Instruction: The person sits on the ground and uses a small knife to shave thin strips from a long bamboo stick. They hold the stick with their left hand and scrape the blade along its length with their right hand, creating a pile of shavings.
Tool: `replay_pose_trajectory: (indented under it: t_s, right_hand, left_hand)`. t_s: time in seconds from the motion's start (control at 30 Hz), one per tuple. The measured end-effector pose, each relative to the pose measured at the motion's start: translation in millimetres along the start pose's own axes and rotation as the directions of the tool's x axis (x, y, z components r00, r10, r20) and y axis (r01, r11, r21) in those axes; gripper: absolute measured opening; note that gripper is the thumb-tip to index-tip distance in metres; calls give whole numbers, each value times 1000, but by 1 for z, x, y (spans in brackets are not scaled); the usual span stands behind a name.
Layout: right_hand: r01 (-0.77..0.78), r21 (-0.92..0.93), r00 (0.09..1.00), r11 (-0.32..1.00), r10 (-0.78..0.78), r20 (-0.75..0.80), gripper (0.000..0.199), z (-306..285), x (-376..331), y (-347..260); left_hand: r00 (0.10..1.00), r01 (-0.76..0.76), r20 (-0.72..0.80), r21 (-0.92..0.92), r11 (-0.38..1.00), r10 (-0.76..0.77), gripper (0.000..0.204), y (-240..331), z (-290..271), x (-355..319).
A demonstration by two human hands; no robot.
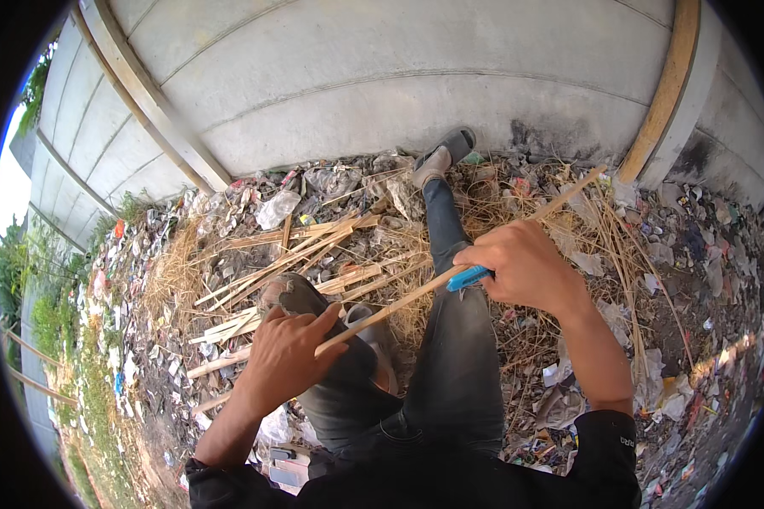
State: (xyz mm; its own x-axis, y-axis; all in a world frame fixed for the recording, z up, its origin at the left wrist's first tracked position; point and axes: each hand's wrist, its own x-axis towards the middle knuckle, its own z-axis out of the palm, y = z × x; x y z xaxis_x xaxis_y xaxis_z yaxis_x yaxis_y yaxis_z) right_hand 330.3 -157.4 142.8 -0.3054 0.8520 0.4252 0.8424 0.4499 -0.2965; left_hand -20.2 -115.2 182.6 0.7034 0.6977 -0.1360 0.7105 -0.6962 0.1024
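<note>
A long, thin bamboo strip (399, 304) slants across my lap, its far end up to the right. My left hand (290, 352) grips the near end, with the index finger stretched out along it. In my right hand (522, 263) is a blue utility knife (469, 277), held against the strip, which passes under the same fingers. The blade is too small to make out. Several split bamboo strips (272, 276) lie in a loose pile beyond my left hand, by my bent left knee.
Litter and dry bamboo shavings (174, 276) cover the ground around my legs. A grey concrete panel wall (399, 51) stands ahead, with a wooden post (666, 93) at the right. More thin strips (624, 263) lie right of my right hand. Green weeds (55, 339) grow at the left.
</note>
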Motion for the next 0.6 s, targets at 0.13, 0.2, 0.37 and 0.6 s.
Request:
replay_pose_trajectory:
  t_s: [0.13, 0.2, 0.37, 0.6]
  right_hand:
    - [103, 56, 982, 993, -92, -167, 36, 14, 5, -4]
    - [19, 117, 927, 993, 26, -374, 44, 36, -2, -5]
    - [-249, 616, 807, 748, 512, -296, 41, 58, -32, -41]
    - [-315, 934, 806, 168, 566, 170, 68, 67, -44, -41]
  left_hand:
    - [937, -185, 106, -658, 730, 333, 25, 2, 85, -24]
    - [967, 80, 171, -908, 411, 190, 23, 28, 96, -31]
    - [974, 185, 148, -958, 219, -174, 28, 42, 112, -51]
    - [969, 173, 84, -902, 396, -230, 39, 31, 123, -70]
